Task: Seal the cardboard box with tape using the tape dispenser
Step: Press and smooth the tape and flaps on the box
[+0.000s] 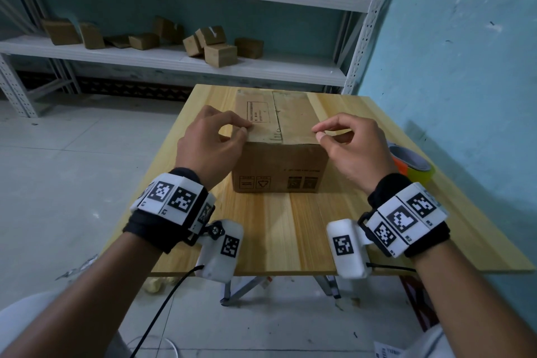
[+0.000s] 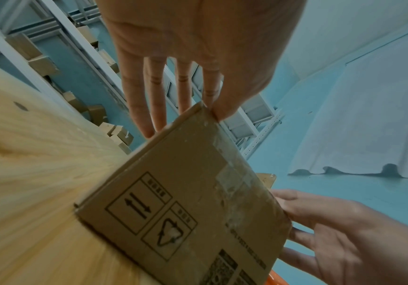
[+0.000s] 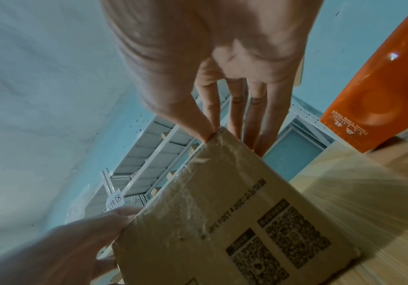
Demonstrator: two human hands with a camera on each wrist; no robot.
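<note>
The cardboard box [image 1: 279, 154] is sitting mid-table on the wooden table [image 1: 290, 229], flaps down, its brown top showing a centre seam and a printed label, old clear tape shining along the near edge, handling symbols and QR codes on its near face. The left hand [image 1: 210, 144] is pinching the near left top corner; the right hand [image 1: 353, 148] is pinching the near right one. The tape dispenser [image 1: 412, 166], orange and yellow, is lying just right of the right hand.
</note>
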